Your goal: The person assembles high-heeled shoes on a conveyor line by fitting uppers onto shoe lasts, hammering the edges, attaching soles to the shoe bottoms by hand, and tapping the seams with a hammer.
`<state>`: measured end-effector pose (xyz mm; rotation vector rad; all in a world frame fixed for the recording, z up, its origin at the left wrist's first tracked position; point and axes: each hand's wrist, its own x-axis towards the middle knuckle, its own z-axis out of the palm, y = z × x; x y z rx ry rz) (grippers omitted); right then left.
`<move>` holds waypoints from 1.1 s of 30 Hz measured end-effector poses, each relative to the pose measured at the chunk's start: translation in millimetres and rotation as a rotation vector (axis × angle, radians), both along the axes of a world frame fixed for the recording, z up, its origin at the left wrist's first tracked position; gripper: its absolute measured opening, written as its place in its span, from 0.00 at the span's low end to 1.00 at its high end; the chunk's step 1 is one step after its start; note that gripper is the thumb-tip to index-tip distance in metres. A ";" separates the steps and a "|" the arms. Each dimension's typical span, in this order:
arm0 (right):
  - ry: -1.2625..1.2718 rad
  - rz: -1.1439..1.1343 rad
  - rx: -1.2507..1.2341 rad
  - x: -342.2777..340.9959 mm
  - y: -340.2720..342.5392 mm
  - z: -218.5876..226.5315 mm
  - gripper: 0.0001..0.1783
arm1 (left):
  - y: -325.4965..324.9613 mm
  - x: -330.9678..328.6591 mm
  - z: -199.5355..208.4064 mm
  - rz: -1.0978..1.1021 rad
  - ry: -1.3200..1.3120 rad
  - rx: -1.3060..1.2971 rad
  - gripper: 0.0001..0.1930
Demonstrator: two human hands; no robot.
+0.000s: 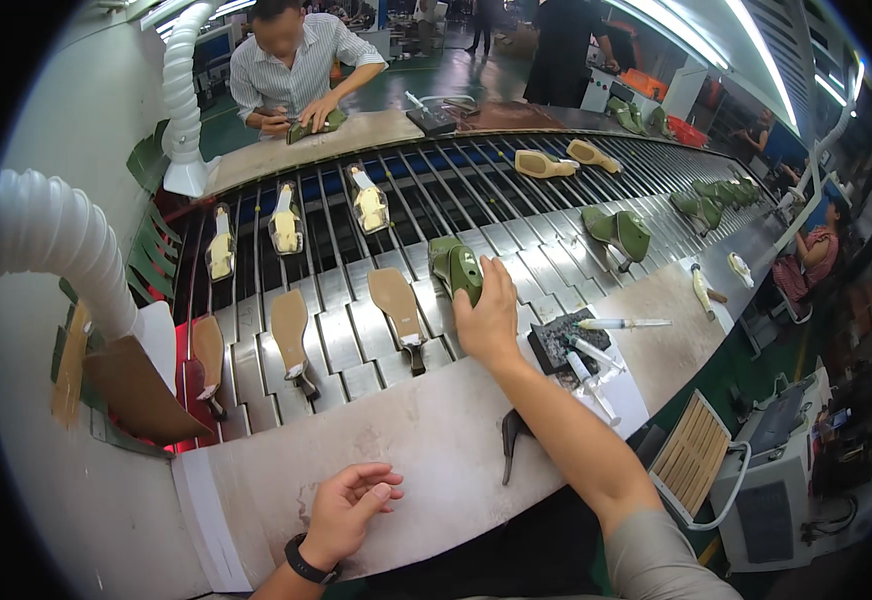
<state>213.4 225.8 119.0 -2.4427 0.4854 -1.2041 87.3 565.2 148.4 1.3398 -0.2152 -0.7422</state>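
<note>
My right hand (489, 314) reaches out over the conveyor with its fingers wrapped round the side of a green shoe upper on a last (466, 272). Another green piece lies against its left side; whether the two are joined I cannot tell. My left hand (354, 505) hovers above the pale bench (426, 440), fingers loosely bent and apart, holding nothing. A tan shoe sole with a heel (393, 303) lies on the metal slats left of my right hand. Two more heeled soles, a middle one (291, 330) and a left one (208, 355), lie further along.
Pale soles (368, 205) lie on the far rollers. A dark block (561, 345) with brushes (596, 382) stands right of my forearm, near a dark-handled tool (509, 440) and a hammer (701, 290). More green shoes (618, 235) sit rightward. Across, a person (301, 70) handles a green shoe.
</note>
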 end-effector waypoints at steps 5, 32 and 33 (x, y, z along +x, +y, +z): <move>0.273 0.701 -0.038 -17.2 65.5 46.0 0.35 | -30.8 81.4 26.8 0.232 -0.274 0.031 0.21; 0.539 0.710 0.596 3.0 42.7 23.9 0.18 | -145.9 385.7 7.3 0.578 -0.699 0.573 0.47; 0.532 0.705 0.624 5.7 42.8 15.9 0.18 | -123.3 345.6 23.5 0.556 -0.724 0.531 0.47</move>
